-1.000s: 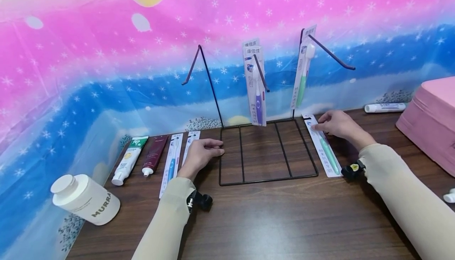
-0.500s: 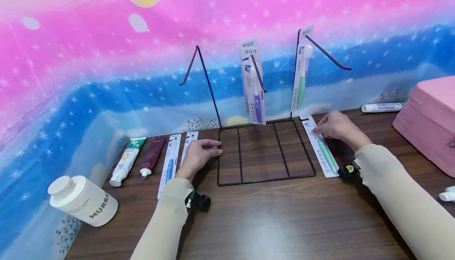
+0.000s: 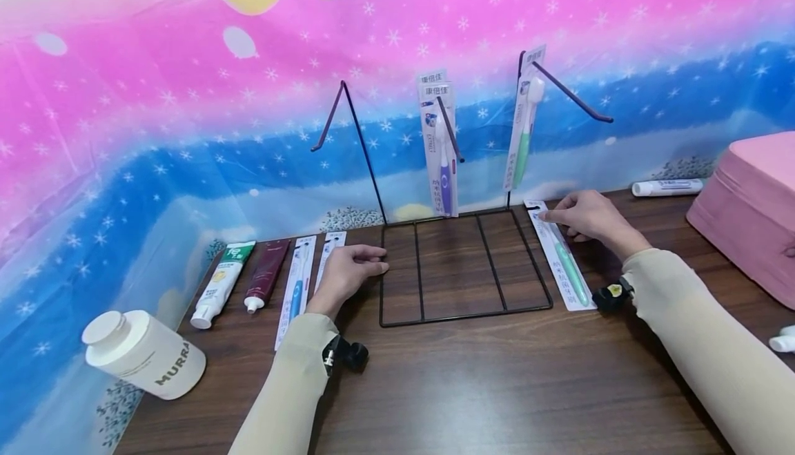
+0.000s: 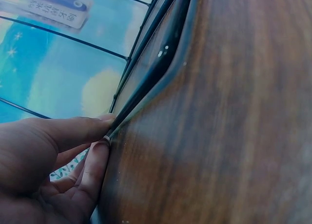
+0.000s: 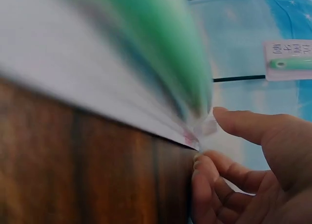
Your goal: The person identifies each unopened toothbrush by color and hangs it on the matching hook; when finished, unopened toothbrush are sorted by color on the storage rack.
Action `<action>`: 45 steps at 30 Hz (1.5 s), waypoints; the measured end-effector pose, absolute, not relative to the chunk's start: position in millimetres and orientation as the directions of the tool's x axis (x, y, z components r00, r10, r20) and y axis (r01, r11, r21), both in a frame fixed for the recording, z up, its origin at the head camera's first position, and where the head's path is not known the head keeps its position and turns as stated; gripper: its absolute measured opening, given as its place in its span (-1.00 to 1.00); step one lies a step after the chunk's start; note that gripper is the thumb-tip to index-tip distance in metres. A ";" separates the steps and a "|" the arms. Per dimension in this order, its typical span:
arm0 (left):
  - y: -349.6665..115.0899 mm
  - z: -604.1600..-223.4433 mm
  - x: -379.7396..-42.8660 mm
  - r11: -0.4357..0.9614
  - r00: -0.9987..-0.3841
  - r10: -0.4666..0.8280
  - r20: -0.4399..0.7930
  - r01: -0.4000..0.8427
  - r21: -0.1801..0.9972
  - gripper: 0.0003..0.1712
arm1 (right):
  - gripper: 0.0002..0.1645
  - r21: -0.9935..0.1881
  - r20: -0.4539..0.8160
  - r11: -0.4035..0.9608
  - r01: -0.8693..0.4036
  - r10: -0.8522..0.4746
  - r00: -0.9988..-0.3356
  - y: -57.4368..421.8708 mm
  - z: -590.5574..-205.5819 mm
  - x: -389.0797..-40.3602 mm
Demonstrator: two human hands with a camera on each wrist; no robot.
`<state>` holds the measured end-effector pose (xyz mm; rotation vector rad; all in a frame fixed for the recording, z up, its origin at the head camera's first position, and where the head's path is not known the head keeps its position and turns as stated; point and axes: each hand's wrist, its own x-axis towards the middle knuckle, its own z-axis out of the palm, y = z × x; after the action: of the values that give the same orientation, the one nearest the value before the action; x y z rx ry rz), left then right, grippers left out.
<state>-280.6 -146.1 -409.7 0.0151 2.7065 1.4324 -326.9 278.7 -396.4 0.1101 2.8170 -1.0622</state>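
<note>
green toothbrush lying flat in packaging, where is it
In the head view, the packaged green toothbrush lies right of the black wire rack's base, its far end at the right hand.

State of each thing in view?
Wire rack: standing, left hook bare.
Left hand: pinching wire rack.
Loose green pack: lying.
Right hand: at that pack's edge, pinch unclear.
Purple pack: hanging.
Upper green pack: hanging.
Blue pack: lying, partly hidden.
Green-white tube: lying, capped.
Maroon tube: lying, cap unclear.
White bottle: capped.
White tube: lying.
Pink case: looks closed.

The rack [image 3: 423, 320] is black, 2 toothbrushes [image 3: 570, 272] green, the table [image 3: 447, 393] wood-grained brown.
</note>
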 end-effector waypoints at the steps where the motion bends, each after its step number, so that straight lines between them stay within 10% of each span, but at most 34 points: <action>1: -146.1 -409.5 -280.6 0.563 -0.997 0.045 -0.064 -0.028 0.826 -0.71 | -0.30 -0.656 -0.138 0.747 0.106 0.019 -0.990 278.3 -396.4 -327.0; 13: -147.6 -403.2 -279.6 0.562 -0.998 0.044 -0.050 -0.016 0.827 -0.71 | -0.57 -0.640 -0.080 0.764 0.080 0.037 -0.996 271.1 -383.6 -322.0; 29: -145.4 -407.9 -279.5 0.559 -0.998 0.055 -0.040 -0.003 0.829 -0.72 | -0.38 -0.856 -0.104 0.502 0.123 0.066 -0.992 283.9 -358.9 -310.7; 45: -147.2 -408.7 -277.8 0.554 -0.998 0.049 -0.034 -0.001 0.832 -0.72 | -0.14 -0.849 0.233 0.506 -0.151 0.102 -0.967 293.1 -306.3 -278.0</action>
<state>-277.8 -147.2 -408.7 0.0422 2.7218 1.4581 -278.0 293.1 -306.3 -0.0488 2.9393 -1.7016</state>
